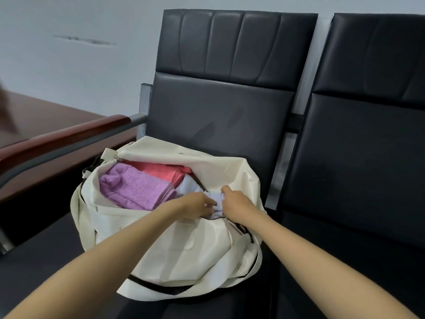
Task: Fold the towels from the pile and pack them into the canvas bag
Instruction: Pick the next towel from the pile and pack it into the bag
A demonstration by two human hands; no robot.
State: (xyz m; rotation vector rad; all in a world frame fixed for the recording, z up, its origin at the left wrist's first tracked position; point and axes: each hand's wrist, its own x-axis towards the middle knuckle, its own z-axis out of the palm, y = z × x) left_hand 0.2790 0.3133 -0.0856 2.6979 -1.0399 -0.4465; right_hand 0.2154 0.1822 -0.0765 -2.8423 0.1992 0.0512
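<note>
From my feed, the canvas bag (179, 245) is matt cream cloth, purple towel (135, 187) fuzzy looped terry, pale towel (216, 198) smoother cloth. The seats (218, 116) are smooth black leather-look with a dull sheen, armrest (69, 134) glossy reddish wood over grey metal.

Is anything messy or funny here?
Nothing spilled or torn. The purple towel and red towel lie folded in the canvas bag. The left hand and right hand hold a bunched pale towel at its opening. The wall has a scuff.
</note>
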